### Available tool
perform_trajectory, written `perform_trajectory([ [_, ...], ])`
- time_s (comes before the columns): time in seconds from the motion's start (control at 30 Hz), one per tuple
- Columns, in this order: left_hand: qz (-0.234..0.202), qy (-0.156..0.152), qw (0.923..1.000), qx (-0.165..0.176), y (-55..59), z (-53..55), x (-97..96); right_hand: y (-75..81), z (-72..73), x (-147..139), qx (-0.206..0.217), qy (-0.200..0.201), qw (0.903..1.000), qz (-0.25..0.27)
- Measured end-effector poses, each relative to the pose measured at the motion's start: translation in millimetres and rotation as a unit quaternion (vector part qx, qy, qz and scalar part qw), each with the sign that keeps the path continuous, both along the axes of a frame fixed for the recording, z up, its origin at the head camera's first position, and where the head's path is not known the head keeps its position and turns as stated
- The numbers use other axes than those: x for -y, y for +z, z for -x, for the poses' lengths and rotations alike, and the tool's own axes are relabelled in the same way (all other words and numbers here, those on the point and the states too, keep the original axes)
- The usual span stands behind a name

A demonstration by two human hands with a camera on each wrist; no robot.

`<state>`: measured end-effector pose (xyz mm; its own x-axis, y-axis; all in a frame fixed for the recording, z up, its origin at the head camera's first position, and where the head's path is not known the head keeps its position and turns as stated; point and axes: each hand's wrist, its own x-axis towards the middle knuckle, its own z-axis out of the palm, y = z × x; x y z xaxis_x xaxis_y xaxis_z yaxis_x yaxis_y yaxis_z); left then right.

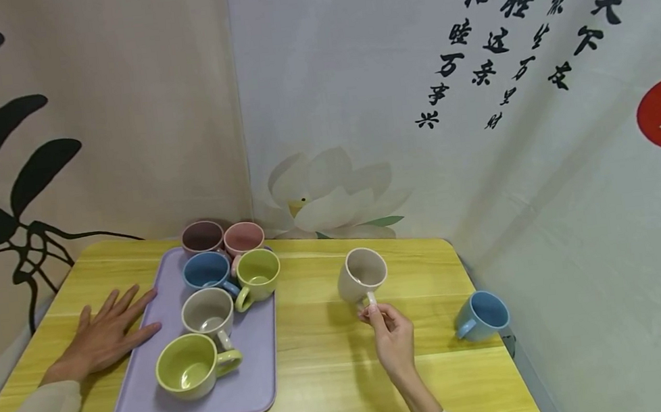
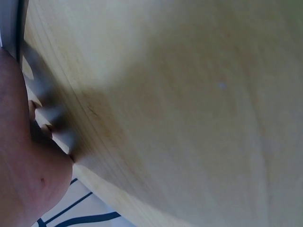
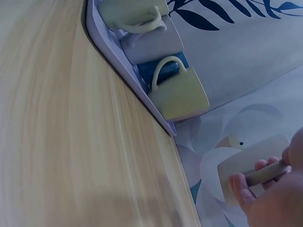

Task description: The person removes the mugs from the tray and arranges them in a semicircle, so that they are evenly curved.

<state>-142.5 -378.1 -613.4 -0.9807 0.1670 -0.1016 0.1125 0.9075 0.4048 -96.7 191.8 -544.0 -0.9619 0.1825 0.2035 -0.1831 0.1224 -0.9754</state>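
Observation:
My right hand [image 1: 396, 338] pinches the handle of a white mug [image 1: 363, 275] above the table, right of the tray; the right wrist view shows the fingers round that handle [image 3: 265, 174]. At the left, my left hand [image 1: 106, 333] lies with fingers spread, its fingertips over the left rim of the lilac tray [image 1: 250, 392]. On the tray stand a green cup [image 1: 186, 366] in front, a white mug [image 1: 208, 312] behind it, a blue mug [image 1: 207, 271], another green mug [image 1: 258, 273], and a dark mauve mug [image 1: 202, 237] and a pink mug [image 1: 244, 237] at the back.
A light blue mug [image 1: 481, 316] stands near the right edge of the wooden table [image 1: 326, 383]. Behind the table hangs a pale curtain [image 1: 342, 96] with a lotus print and black characters.

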Motion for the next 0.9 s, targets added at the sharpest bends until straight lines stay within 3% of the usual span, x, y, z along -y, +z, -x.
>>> perform_trajectory([
  [0.9,0.008,-0.004,0.9999,-0.006,-0.3,0.3,1.7,-6.8,19.5,-27,0.013,-0.098,0.9949,0.019],
])
